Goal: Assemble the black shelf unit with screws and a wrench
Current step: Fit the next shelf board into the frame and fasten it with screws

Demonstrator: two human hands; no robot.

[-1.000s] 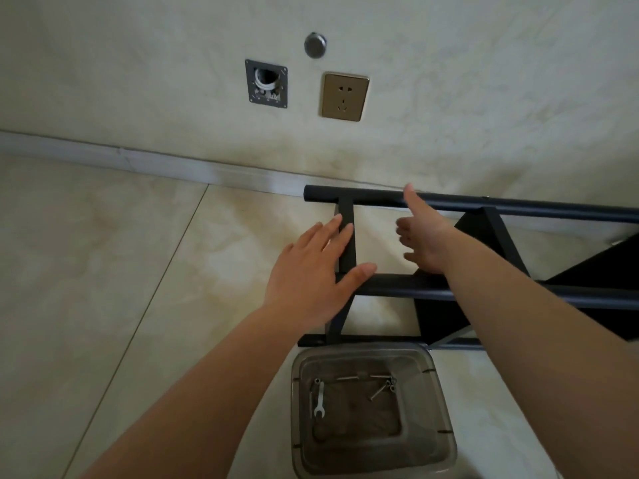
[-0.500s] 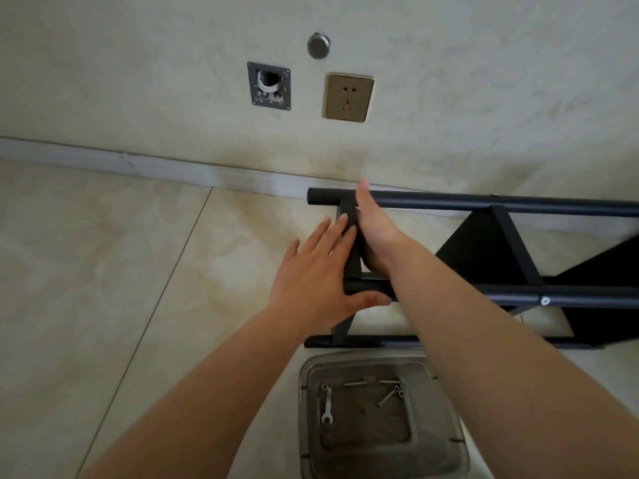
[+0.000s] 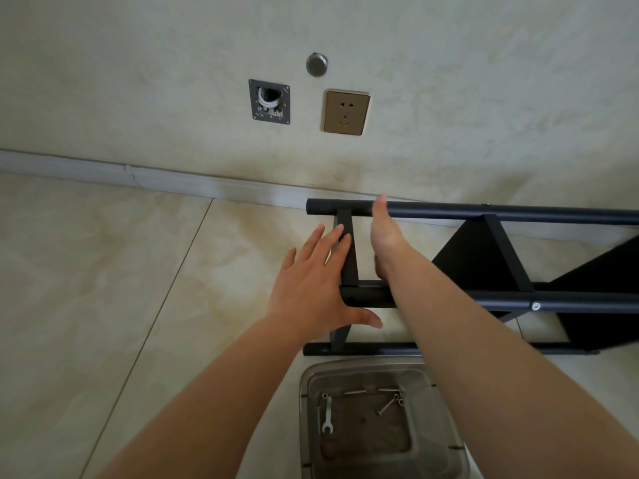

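Neither hand grips anything firmly: the left hand (image 3: 316, 288) lies spread with straight fingers against the end crossbar (image 3: 347, 257) of the black shelf unit (image 3: 484, 299), thumb hooked loosely under the near tube's end, while the right hand (image 3: 382, 236) is seen edge-on just right of that crossbar, thumb touching the far tube (whether its fingers curl round anything I cannot tell).

The unit lies on its side on the floor by the wall. Its frame looks largely joined; one screw head (image 3: 536, 305) shows on the near tube, well right of the crossbar. Work seems left: below the crossbar, nearest the camera, a clear container (image 3: 307, 426) holds loose screws (image 3: 389, 402) and the wrench (image 3: 327, 414), untouched.

Against the frame half a second back, the right hand has slid off the crossbar and moved slightly right, and the left hand's thumb has dropped below the tube's end.
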